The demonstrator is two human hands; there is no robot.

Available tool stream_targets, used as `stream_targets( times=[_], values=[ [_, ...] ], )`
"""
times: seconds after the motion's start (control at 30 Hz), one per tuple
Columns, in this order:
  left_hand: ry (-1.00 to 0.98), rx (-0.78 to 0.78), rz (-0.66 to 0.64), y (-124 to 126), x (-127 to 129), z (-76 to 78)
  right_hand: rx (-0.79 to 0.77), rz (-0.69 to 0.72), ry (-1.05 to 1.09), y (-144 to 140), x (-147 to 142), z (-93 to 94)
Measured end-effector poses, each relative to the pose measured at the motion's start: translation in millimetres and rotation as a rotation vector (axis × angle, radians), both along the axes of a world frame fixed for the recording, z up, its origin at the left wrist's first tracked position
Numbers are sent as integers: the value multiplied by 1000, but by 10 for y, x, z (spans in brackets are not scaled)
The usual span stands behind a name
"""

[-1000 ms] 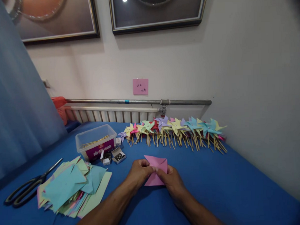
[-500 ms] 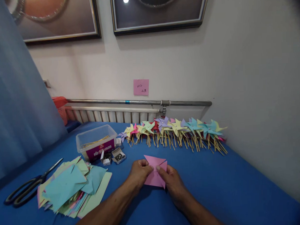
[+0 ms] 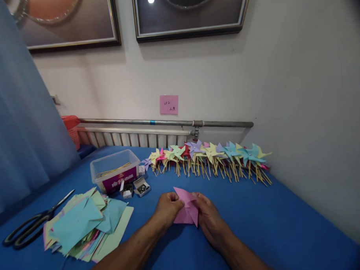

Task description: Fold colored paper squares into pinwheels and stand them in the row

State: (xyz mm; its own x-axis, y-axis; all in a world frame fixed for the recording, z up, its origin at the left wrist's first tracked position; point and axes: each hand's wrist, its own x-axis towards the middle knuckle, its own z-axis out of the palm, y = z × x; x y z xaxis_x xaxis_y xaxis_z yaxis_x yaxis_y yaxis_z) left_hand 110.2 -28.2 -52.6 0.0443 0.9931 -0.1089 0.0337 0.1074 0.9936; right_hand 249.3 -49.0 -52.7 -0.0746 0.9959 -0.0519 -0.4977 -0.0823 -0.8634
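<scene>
Head view: pink paper (image 3: 185,214) sits between my left hand (image 3: 168,208) and right hand (image 3: 209,214), above bench (image 3: 260,226), nearer me than pinwheels (image 3: 211,150). Left pinches left edge, thumb on near face; right grasps right side at upper flap (image 3: 189,197). Hands equally near (outline roughly square, no clear long axis). Paper plain, flap curved inward, lower right corner pointed.

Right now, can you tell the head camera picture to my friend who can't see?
A left hand pinches pink paper over a blue surface, the right hand at its curled corner. Beyond lie paper pinwheels on sticks; to the left are scissors, a pile of cut paper and a plastic tub.
</scene>
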Motion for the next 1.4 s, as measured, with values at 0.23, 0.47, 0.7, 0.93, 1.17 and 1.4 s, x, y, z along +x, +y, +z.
stream_targets(
  times=[0.23,0.47,0.7,0.93,1.17,1.4],
  values=[
    [-6,-2,6,9,-6,1,-28,40,-62,-3,13,-15],
    [-37,-18,-19,-2,-8,-1,4,30,-79,13,14,-58],
    [101,46,-6,0,10,-52,61,-1,-150,9,24,-38],
    [104,54,-23,-15,15,-50,101,-65,-303,64,57,-132],
    [39,8,-34,-1,-6,-25,110,-44,-382,58,66,-91],
    [-35,-6,-53,4,-9,-29,91,-34,-417,62,66,-94]
  ],
)
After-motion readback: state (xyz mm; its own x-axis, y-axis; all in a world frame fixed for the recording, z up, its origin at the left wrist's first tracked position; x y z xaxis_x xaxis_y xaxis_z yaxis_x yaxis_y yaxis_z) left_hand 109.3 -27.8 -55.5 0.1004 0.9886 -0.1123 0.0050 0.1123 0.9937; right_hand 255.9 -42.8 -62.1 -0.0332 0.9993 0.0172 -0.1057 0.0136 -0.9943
